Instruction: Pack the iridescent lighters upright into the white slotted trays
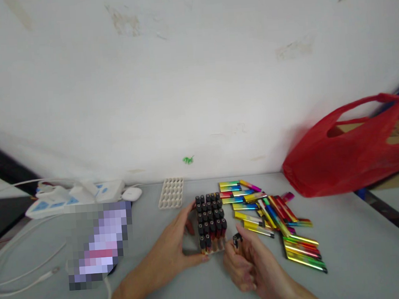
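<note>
Slim black-topped tubes [209, 215] stand upright in close rows in a pale rack [217, 249], steadied by the left hand [173, 242]. A dark-tipped piece [237, 239] sits pinched in the right hand [246, 261], just beside the rack. Further right, shiny multicoloured sticks [258, 228] lie scattered, many overlapping, mostly yellow, blue and red.

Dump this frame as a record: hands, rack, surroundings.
left: left hand gripping rack at its left side
right: right hand holding black-topped piece, exact count unclear
rack_fill: upright tubes, black tops; near row unfilled at right
loose: shiny multicoloured tubes, right of rack
back: white holed tray
far_right: red bag
far_left: power strip
</note>
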Motion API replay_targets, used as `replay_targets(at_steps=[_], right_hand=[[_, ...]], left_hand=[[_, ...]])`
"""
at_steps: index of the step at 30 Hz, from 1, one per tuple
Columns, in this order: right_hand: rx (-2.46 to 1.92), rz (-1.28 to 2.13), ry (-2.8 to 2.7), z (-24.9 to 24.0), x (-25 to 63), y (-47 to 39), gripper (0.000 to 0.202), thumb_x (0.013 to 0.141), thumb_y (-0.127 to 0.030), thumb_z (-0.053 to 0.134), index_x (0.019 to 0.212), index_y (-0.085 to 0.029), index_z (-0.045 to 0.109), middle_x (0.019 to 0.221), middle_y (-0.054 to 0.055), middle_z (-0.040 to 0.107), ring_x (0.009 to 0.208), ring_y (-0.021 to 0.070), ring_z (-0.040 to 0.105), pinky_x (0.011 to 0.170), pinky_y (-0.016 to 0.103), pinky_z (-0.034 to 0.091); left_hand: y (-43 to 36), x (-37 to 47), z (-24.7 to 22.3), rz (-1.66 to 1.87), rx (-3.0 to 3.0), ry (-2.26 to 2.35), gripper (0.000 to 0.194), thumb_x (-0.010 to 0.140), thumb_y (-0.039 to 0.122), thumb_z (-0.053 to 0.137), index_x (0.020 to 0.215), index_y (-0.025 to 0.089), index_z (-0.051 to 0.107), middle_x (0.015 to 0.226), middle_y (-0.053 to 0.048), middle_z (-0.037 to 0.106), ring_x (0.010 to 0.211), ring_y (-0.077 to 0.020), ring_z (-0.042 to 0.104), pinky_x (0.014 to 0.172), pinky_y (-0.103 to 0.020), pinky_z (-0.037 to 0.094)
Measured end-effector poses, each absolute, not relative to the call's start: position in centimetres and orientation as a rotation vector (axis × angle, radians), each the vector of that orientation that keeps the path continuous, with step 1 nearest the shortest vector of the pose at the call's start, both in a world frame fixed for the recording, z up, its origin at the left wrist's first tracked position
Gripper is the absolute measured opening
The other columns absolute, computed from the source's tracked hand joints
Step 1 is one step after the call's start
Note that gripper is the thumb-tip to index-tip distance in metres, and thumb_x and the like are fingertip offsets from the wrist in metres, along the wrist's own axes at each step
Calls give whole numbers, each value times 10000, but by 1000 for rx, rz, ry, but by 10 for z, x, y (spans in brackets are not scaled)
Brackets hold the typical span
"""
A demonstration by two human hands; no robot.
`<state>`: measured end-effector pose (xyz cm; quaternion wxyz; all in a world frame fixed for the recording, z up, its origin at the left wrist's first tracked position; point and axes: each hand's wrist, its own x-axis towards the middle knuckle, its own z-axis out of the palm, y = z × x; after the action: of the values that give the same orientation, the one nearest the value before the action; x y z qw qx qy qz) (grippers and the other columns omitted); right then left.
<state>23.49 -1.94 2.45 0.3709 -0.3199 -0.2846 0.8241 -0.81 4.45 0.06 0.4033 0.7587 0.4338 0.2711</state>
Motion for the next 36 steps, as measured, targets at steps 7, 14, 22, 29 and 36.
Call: replay_targets(at_steps=[7,14,22,29,36], right_hand=[[-1025,2078,-689,11,225,-23,732,803,-879,669,583,-271,326,503,-120,243,440,56,142,429,260,84],[-1139,1977,-647,-3,222,-28,558,915,-735,474,617,-278,358,492,-105,245,428,81,128,405,262,99],[-1072,2031,-687,3,222,-28,595,893,-779,546,631,-277,364,489,-114,248,429,77,122,404,254,107],[-1062,2145,-670,5,225,-25,719,931,-872,542,612,-263,332,502,-113,218,445,74,96,426,258,59],[-876,2150,-688,3,222,-25,753,809,-918,687,577,-250,427,474,-112,267,408,59,181,410,258,111]], left_hand=[[45,-8,-1,690,1937,1089,1231,784,317,1018,1777,338,291,1484,-121,680,1190,-348,698,1098,-522,579],[46,-8,-3,647,1947,1106,1245,787,309,1010,1778,319,258,1458,-127,683,1210,-357,693,1102,-522,558],[45,-8,0,643,1957,1122,1220,799,361,996,1777,297,269,1361,-112,719,1167,-352,705,1075,-513,575],[44,-8,1,667,1941,1120,1191,797,362,995,1767,323,305,1422,-119,711,1217,-371,703,1105,-546,577],[44,-7,2,641,1928,1115,1191,799,330,991,1765,291,296,1369,-113,719,1181,-353,698,1099,-519,561]])
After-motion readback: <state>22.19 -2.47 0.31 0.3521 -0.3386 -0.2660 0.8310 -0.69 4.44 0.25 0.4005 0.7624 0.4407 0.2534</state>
